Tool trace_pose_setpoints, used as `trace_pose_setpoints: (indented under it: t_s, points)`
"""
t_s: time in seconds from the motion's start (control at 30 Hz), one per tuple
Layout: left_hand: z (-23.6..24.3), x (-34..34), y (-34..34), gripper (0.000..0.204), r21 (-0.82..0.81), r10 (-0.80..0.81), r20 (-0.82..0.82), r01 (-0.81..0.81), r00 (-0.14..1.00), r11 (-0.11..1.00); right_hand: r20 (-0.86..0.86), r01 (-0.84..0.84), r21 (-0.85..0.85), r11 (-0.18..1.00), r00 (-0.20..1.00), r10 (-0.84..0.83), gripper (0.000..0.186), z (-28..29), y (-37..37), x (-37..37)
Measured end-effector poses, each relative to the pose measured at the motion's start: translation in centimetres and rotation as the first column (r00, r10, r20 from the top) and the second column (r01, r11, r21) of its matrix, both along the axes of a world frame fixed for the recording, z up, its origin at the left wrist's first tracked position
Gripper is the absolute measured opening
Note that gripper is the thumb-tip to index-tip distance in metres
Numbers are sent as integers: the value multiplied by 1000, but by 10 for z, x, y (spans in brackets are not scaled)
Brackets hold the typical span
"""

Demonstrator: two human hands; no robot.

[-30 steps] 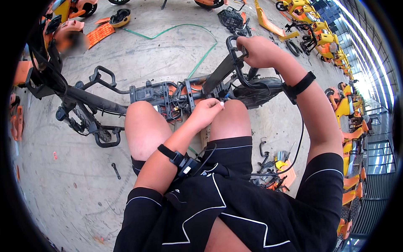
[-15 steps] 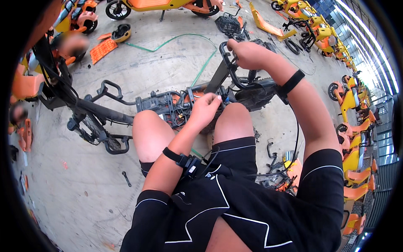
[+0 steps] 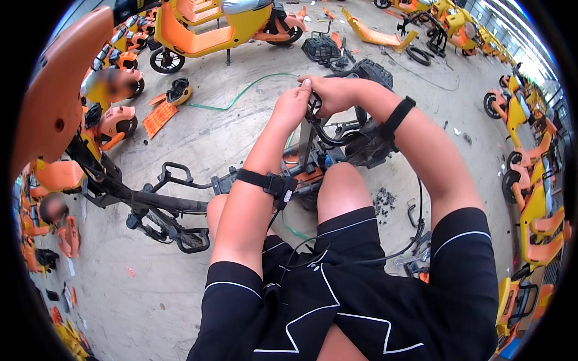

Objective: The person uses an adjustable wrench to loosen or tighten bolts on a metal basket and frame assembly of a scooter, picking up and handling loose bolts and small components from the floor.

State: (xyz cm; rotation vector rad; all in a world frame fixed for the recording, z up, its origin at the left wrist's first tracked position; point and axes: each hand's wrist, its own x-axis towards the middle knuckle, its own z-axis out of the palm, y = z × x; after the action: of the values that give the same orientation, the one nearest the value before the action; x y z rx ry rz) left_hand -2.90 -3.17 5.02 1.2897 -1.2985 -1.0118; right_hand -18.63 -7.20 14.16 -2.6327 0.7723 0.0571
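In front of me lies a stripped scooter frame point(image 3: 162, 201), dark and dirty, with a tray of orange and black parts point(image 3: 310, 175) behind my knees. At its right end stands a black tubular seat bracket point(image 3: 328, 141). My right hand point(image 3: 337, 96) is closed round the top of this bracket. Against it, at the same spot, my left hand point(image 3: 292, 103) is closed with the thumb pressed up; whatever its fingers hold is hidden. A black cable point(image 3: 385, 259) loops past my lap on the right.
A yellow-orange scooter point(image 3: 208, 39) stands ahead, near a helmet point(image 3: 179, 91), an orange panel point(image 3: 160, 118) and a black basket point(image 3: 320, 49). Small dark debris point(image 3: 383, 201) lies right of my knee. An orange body part point(image 3: 60, 108) looms close at upper left. Parked scooters line the right.
My left hand has risen from the parts tray to meet my right hand at the bracket's top. The view has shifted, bringing more of the orange body part at upper left into sight.
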Motion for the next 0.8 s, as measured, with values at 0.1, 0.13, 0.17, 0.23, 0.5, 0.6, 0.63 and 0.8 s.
trace_pose_setpoints:
  t_s: [0.1, 0.13, 0.17, 0.23, 0.5, 0.6, 0.63, 0.8]
  points:
    - [21, -12, 22, 48, 98, -72, -116, 84, 991, 992, -25, 17, 35, 999, 1000, -16, 104, 5, -2, -17]
    - [22, -11, 23, 46, 84, -81, -72, 87, 994, 993, -38, 0, 45, 999, 999, 1, 104, 6, -5, -19]
    - [25, -10, 24, 45, 71, -89, -28, 91, 996, 993, -95, -24, 41, 999, 995, 28, 93, 6, -10, -22]
    - [25, -8, 24, 42, 54, -96, 23, 94, 995, 994, -251, -31, -28, 999, 968, 23, 78, 7, -23, -28]
    - [44, -5, 19, 38, 230, -71, 129, 40, 989, 972, -130, 2, -495, 869, 989, -76, 19, -18, -33, -49]
    - [49, -4, -5, 41, 50, 78, 377, -104, 923, 993, -95, -7, -553, 833, 994, -55, 17, -14, -30, -42]
    - [52, -8, -15, 49, 52, 93, 374, -121, 923, 991, -102, -16, -565, 825, 993, -51, 16, -9, -29, -40]
    - [71, -45, -25, 59, 103, 129, 664, -260, 737, 960, -108, -38, -588, 808, 994, -32, 16, -14, -31, -46]
